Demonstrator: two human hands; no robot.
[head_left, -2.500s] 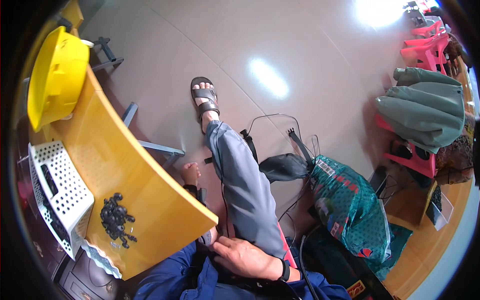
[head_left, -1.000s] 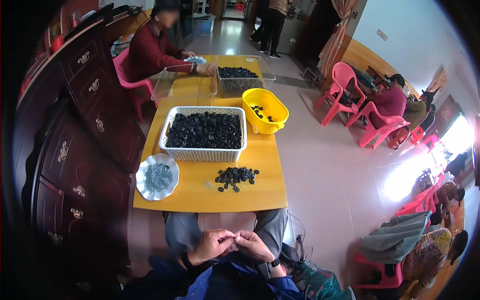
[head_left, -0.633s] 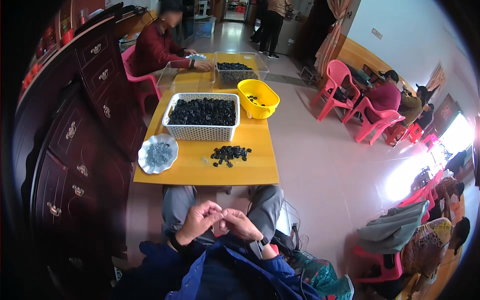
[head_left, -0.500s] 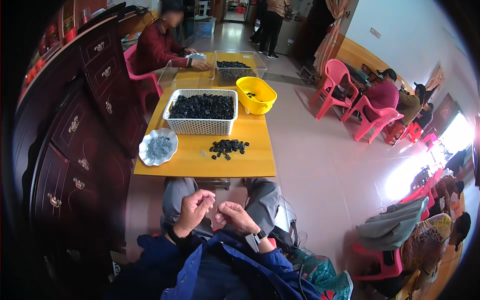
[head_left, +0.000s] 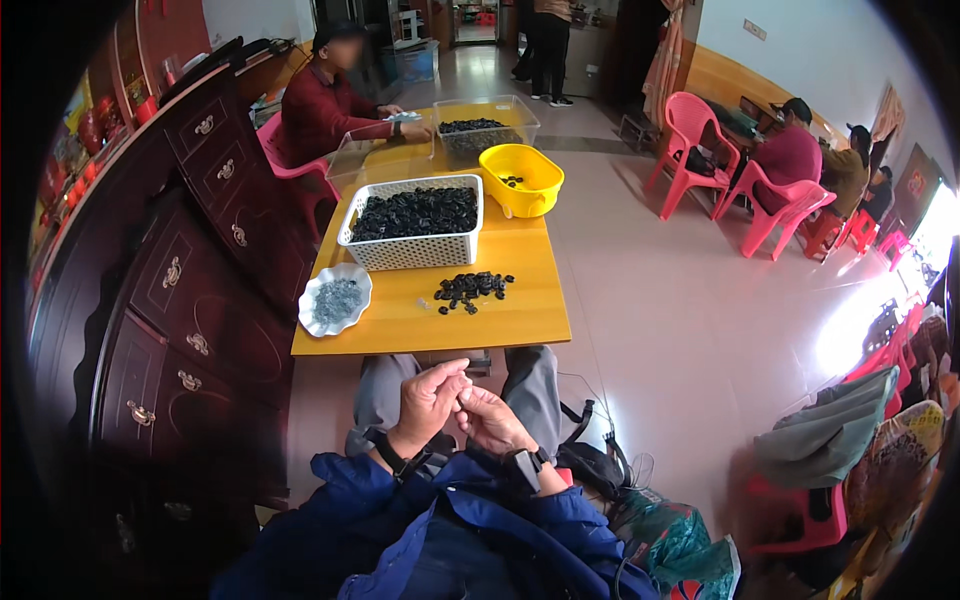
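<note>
Over my lap, just below the table's near edge, my left hand (head_left: pixel 428 408) and my right hand (head_left: pixel 492 420) meet at the fingertips. Both are closed in a pinch; whatever lies between the fingers is too small to name. Ahead of them, a loose pile of small black plastic-looking parts (head_left: pixel 474 289) lies on the yellow table (head_left: pixel 400 340). A tiny clear piece (head_left: pixel 424 303) sits beside the pile. To its left stands a scalloped white dish (head_left: pixel 362 285) holding small clear pieces (head_left: pixel 337 300). Behind, a white perforated basket (head_left: pixel 415 252) is full of similar black parts (head_left: pixel 415 213).
A yellow tub (head_left: pixel 530 195) with a few black parts stands by the table's right edge. Clear bins (head_left: pixel 525 125) sit farther back, where a co-worker in red (head_left: pixel 330 110) sits. Dark drawers (head_left: pixel 215 260) line the left; pink chairs (head_left: pixel 690 140) and people are right.
My hands, apart before, have come together at the fingertips. The whole view has shifted, so the table appears slightly farther right. The pile and the containers look unchanged.
</note>
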